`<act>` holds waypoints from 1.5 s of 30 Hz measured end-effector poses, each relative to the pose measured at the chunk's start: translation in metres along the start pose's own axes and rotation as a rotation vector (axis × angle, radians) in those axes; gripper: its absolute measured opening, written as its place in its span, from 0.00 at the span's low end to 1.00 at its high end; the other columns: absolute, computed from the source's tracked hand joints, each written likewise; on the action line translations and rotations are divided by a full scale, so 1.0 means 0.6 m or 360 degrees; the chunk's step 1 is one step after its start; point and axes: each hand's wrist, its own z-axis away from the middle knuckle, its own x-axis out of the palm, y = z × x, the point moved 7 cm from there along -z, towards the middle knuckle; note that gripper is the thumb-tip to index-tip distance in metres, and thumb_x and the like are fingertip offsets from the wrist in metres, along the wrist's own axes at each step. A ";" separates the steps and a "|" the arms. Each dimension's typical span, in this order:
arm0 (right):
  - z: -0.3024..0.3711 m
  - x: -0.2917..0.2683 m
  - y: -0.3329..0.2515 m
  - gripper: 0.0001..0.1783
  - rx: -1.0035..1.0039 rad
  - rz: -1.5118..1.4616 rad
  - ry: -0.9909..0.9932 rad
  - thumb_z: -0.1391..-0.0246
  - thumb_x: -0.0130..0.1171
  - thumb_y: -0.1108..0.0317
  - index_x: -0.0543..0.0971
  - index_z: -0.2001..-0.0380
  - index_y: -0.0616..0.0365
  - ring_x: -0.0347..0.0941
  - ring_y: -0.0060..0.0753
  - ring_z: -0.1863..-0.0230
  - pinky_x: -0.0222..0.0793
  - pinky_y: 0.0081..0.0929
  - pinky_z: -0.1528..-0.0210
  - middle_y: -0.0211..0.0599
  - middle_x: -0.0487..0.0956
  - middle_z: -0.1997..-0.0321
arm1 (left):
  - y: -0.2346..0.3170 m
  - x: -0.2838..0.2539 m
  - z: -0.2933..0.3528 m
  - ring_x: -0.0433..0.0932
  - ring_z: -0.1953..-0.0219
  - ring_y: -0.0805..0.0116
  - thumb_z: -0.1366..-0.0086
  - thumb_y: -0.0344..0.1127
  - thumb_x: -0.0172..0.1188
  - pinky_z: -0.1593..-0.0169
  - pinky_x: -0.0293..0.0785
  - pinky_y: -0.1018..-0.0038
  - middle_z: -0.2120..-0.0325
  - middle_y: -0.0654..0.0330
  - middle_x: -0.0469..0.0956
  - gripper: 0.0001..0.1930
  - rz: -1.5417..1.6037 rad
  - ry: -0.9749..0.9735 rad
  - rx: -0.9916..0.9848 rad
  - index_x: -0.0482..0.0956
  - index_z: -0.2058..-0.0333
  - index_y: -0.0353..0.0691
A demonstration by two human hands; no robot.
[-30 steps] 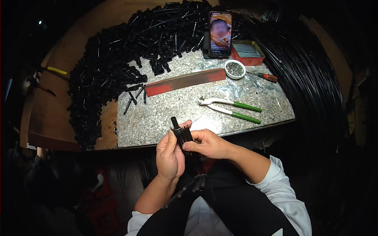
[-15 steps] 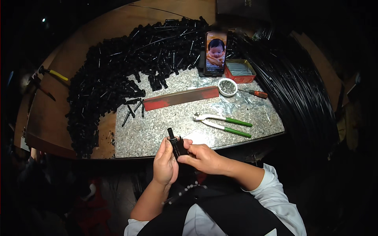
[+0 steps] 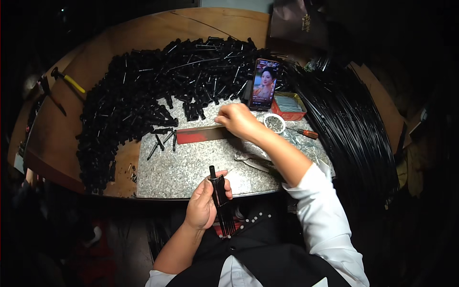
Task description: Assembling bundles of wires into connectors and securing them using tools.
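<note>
Near the front edge of the table, my left hand (image 3: 202, 204) is wrapped round a black piece (image 3: 219, 190) with a round stub on top and several thin black rods hanging below it. My right hand (image 3: 237, 120) is stretched out above the far end of a long red and brown bar (image 3: 197, 134), its fingers bent together. Whatever the fingertips may hold is too small or hidden to make out. Close by its wrist stands a white bowl (image 3: 274, 124) of small metal bits. My forearm partly covers a pair of pincers (image 3: 253, 161).
A large heap of black tubular parts (image 3: 143, 91) fills the back and left. A lit phone (image 3: 264, 85) stands by a red box (image 3: 289, 115) of thin pieces. An orange-handled screwdriver (image 3: 308, 133) lies beside long black rods (image 3: 356, 115). A yellow-handled hammer (image 3: 69, 81) is far left.
My right hand has let go of the black piece and moved up and away over the bar. My left hand still holds the piece. The phone's picture has changed, and the view has shifted slightly.
</note>
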 end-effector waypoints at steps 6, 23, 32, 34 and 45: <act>-0.070 0.097 0.021 0.19 0.0295 0.0305 -0.0161 0.55 0.64 0.55 0.79 0.67 0.61 0.74 0.50 0.56 0.70 0.40 0.55 0.50 0.77 0.60 | 0.004 0.004 -0.001 0.72 0.64 0.67 0.28 0.44 0.37 0.56 0.70 0.70 0.65 0.55 0.71 0.24 -0.0037 0.0018 0.0072 0.58 0.43 0.30; -0.024 -0.035 0.045 0.09 0.0379 -0.1052 0.0269 0.44 0.56 0.69 0.72 0.63 0.63 0.71 0.21 0.71 0.75 0.24 0.60 0.34 0.75 0.69 | 0.000 0.012 0.001 0.72 0.64 0.72 0.28 0.44 0.37 0.56 0.70 0.74 0.64 0.59 0.73 0.24 -0.0119 0.0060 0.0024 0.59 0.41 0.31; 0.078 -0.049 -0.070 0.12 0.0416 -0.1946 -0.0383 0.39 0.47 0.71 0.67 0.54 0.65 0.77 0.41 0.55 0.77 0.30 0.53 0.49 0.76 0.56 | -0.001 0.018 0.004 0.72 0.64 0.73 0.28 0.44 0.38 0.55 0.70 0.76 0.64 0.60 0.73 0.24 -0.0137 0.0053 0.0019 0.60 0.42 0.32; 0.092 -0.044 -0.091 0.12 0.0444 -0.1881 -0.0433 0.39 0.47 0.71 0.67 0.54 0.65 0.77 0.42 0.55 0.77 0.31 0.54 0.48 0.76 0.56 | -0.001 0.019 0.005 0.72 0.64 0.74 0.28 0.44 0.38 0.55 0.70 0.76 0.64 0.60 0.73 0.24 -0.0131 0.0063 0.0014 0.60 0.42 0.32; 0.125 -0.035 -0.159 0.20 0.0212 -0.1516 -0.0728 0.43 0.56 0.72 0.68 0.48 0.63 0.75 0.26 0.57 0.72 0.23 0.55 0.38 0.78 0.57 | -0.005 0.011 0.007 0.72 0.65 0.75 0.28 0.45 0.38 0.57 0.71 0.76 0.66 0.60 0.73 0.20 -0.0103 0.0165 0.0048 0.68 0.51 0.33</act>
